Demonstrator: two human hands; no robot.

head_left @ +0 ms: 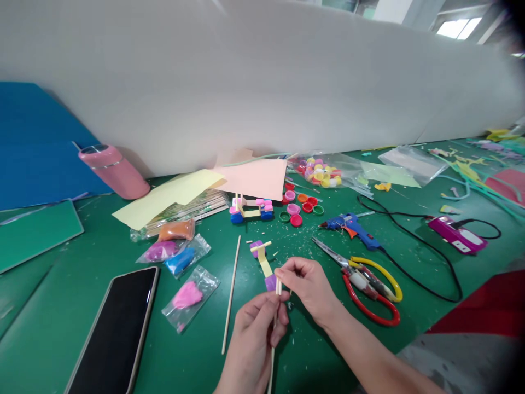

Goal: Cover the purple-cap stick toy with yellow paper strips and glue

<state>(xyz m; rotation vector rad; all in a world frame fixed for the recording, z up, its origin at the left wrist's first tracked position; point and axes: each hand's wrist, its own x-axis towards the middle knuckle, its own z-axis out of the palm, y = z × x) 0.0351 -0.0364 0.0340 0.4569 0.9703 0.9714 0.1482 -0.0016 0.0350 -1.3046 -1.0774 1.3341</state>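
Observation:
Near the bottom centre, my left hand [256, 334] is closed on a long thin wooden stick [271, 364] that runs down below its fingers. My right hand [309, 284] pinches short pale sticks [278, 285], whose lower ends meet the fingertips of my left hand. Just beyond the fingers lies a small piece with a yellow strip [264, 262], purple blocks at both ends and a short stick across its far end. A loose wooden stick [232, 295] lies left of my hands. Farther back stands a small model [251, 210] in pink, blue and pale yellow.
Scissors [365, 284] and a blue glue gun [353, 229] with a black cable lie right. Bottle caps [296, 220] sit behind. Clay bags [188, 295] and a phone [115, 328] are left. A pink bottle [117, 171] leans against the white wall.

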